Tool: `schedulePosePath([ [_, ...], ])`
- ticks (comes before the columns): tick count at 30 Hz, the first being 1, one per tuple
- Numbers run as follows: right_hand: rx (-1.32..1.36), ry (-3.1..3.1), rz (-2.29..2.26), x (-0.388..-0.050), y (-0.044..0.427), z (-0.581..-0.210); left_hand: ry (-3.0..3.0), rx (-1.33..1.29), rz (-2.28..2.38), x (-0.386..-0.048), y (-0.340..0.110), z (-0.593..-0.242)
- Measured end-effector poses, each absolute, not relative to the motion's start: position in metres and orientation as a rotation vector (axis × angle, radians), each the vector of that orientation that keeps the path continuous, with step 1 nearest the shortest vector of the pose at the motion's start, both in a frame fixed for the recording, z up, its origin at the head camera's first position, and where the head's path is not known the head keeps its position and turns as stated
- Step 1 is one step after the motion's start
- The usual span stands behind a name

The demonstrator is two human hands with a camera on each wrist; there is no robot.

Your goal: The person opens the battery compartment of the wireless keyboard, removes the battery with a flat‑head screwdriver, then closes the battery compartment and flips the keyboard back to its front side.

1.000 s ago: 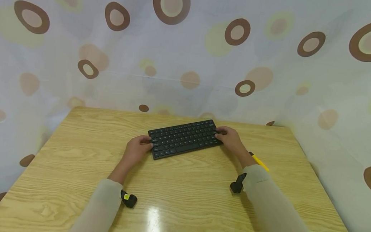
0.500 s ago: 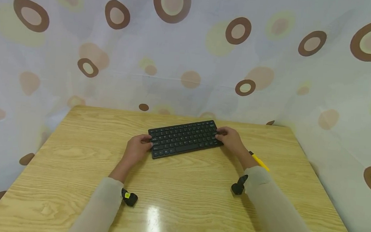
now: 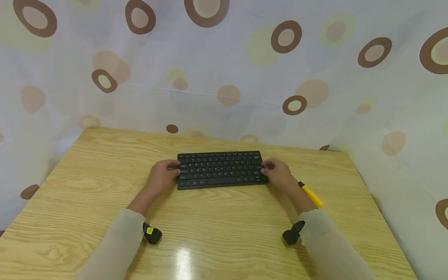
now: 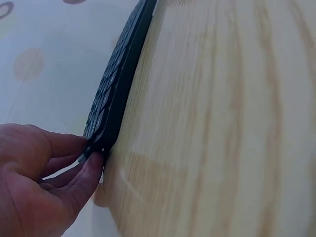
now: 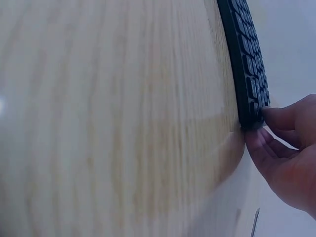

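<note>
A slim black keyboard [image 3: 222,170] lies near the far side of the wooden table, almost parallel to its back edge. At its left end my left hand [image 3: 161,177] pinches the edge between thumb and fingers; the left wrist view shows this grip at the keyboard's near corner. My right hand [image 3: 278,174] holds the opposite end the same way, and in the right wrist view one finger sits over the corner key. In both wrist views the keyboard's front edge is down at the table surface; whether it touches all along cannot be told.
Just right of the right wrist lies a screwdriver [image 3: 310,196] with a yellow handle and thin metal shaft, partly behind the forearm. The wooden table [image 3: 216,243] ends at a patterned curtain [image 3: 229,62] behind and at the sides.
Both hands have turned the keyboard so its right end came nearer to me and it sits straighter. The right hand shifted slightly toward me, and more of the screwdriver shows.
</note>
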State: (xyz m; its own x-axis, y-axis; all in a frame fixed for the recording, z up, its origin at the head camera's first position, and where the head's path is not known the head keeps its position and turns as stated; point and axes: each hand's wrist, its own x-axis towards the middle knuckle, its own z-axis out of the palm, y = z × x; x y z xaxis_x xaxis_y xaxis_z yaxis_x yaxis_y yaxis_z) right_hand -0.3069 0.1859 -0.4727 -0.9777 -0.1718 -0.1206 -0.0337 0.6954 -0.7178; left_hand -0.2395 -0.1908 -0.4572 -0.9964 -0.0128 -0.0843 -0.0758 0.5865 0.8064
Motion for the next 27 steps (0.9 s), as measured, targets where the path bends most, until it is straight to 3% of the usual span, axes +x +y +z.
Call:
schedulePosePath([
  [27, -0.136, 2.752, -1.122, -0.241, 0.199, -0.471, 2.718, 0.006, 1.277, -0.218, -0.192, -0.453],
])
